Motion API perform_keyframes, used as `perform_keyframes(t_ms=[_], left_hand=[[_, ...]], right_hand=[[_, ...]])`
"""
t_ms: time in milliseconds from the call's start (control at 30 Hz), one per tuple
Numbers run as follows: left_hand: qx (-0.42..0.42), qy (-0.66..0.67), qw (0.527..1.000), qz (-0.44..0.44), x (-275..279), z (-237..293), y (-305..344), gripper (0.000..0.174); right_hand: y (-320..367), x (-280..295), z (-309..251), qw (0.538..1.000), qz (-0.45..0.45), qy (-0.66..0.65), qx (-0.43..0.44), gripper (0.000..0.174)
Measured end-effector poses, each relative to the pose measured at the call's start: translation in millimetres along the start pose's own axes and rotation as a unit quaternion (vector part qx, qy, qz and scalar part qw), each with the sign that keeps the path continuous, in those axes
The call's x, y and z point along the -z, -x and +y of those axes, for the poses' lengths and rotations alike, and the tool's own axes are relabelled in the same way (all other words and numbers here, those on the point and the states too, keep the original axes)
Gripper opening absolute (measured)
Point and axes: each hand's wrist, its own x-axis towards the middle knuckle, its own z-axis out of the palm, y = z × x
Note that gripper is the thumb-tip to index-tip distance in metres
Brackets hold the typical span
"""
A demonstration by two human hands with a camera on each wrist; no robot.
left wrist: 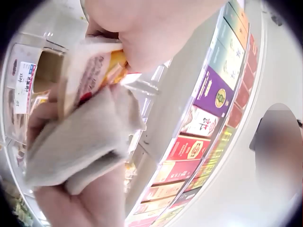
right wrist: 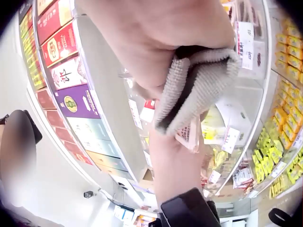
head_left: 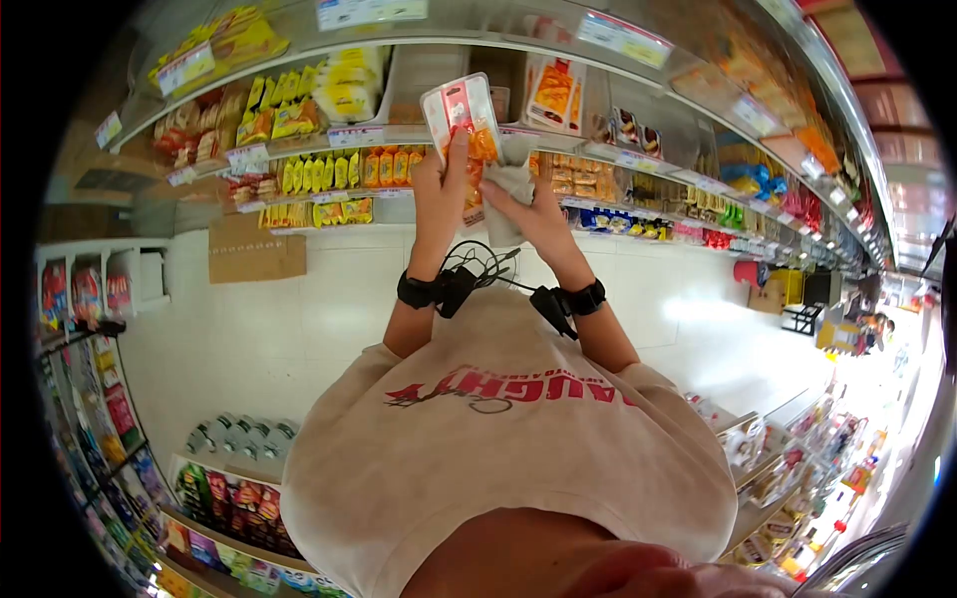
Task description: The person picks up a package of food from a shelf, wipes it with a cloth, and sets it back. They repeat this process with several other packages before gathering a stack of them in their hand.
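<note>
The left hand point(head_left: 445, 189) grips a flat white, red and orange snack package point(head_left: 461, 108), its thumb lying over the front. A folded grey cloth point(head_left: 510, 189) is in the right hand point(head_left: 538, 221), pressed against the package's right side. In the left wrist view the cloth point(left wrist: 78, 142) covers the lower part of the package point(left wrist: 92, 71), and the right hand point(left wrist: 85, 203) holds it from below. The right wrist view shows the ribbed cloth point(right wrist: 201, 87) gripped by the right hand point(right wrist: 165, 38), with a corner of the package point(right wrist: 190, 135) beyond it.
Shelves with bins of yellow point(head_left: 299, 115) and orange snacks point(head_left: 391, 167) stand just beyond the hands. A cardboard box point(head_left: 257, 251) lies on the floor at left. Black cables point(head_left: 478, 261) hang between the wrists. Bottles and snack shelves are behind the person.
</note>
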Motion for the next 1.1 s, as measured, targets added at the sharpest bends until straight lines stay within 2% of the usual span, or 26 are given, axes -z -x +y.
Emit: perform_keyframes(t_ms=[33, 133, 167, 267, 300, 400, 500, 600, 633, 733, 767, 867, 900, 967, 1000, 1067, 1100], left_hand=[[0.031, -0.003, 1.000, -0.002, 10, -2, -4, 0.043], [0.084, 0.043, 0.994, -0.055, 20, -15, -10, 0.041], [0.140, 0.064, 0.978, -0.140, 25, -26, -13, 0.035], [0.188, 0.167, 0.926, -0.282, 23, -26, -12, 0.029], [0.181, 0.178, 0.919, -0.301, 20, -29, -14, 0.027], [0.162, 0.114, 0.940, -0.277, 8, -33, -23, 0.025], [0.142, 0.050, 0.951, -0.269, -6, -44, -40, 0.026], [0.115, 0.031, 0.961, -0.248, -33, -57, -45, 0.024], [0.102, 0.032, 0.962, -0.250, -40, -54, -51, 0.024], [0.066, 0.028, 0.964, -0.257, -63, -36, -64, 0.023], [0.077, 0.017, 0.970, -0.231, -71, -32, -68, 0.024], [0.017, -0.021, 0.977, -0.213, -88, -42, -87, 0.025], [-0.001, -0.033, 0.971, -0.237, -95, -44, -93, 0.026], [-0.027, -0.050, 0.959, -0.278, -110, -51, -107, 0.028], [-0.051, -0.094, 0.957, -0.268, -118, -53, -112, 0.029], [-0.098, -0.183, 0.947, -0.247, -131, -53, -122, 0.032], [-0.044, -0.277, 0.926, -0.253, -135, -56, -129, 0.036]], right_hand=[[-1, -4, 15, 0.997, 0.016, 0.018, 0.069, 0.045], [-14, 0, 30, 0.965, 0.074, 0.208, 0.142, 0.046], [-21, 5, 48, 0.966, 0.121, 0.204, 0.100, 0.042], [-24, 6, 24, 0.978, 0.167, 0.041, 0.118, 0.038], [-23, 9, 20, 0.984, 0.168, 0.017, 0.059, 0.035], [-21, 15, 39, 0.977, 0.210, -0.008, 0.030, 0.034], [-14, 25, 31, 0.970, 0.199, 0.090, 0.104, 0.036], [-31, 58, 34, 0.960, 0.175, 0.191, 0.105, 0.041], [-35, 64, 28, 0.969, 0.177, 0.136, 0.104, 0.039], [-42, 79, 19, 0.921, 0.265, 0.223, 0.178, 0.034], [-39, 79, 8, 0.917, 0.292, 0.199, 0.182, 0.036], [-54, 99, 9, 0.884, 0.313, 0.238, 0.253, 0.047], [-57, 100, 1, 0.887, 0.298, 0.240, 0.259, 0.054], [-71, 100, 2, 0.901, 0.263, 0.209, 0.276, 0.056], [-78, 100, 4, 0.908, 0.241, 0.194, 0.283, 0.057], [-102, 101, 31, 0.893, 0.216, 0.238, 0.314, 0.065], [-117, 103, 48, 0.887, 0.200, 0.268, 0.319, 0.066]])
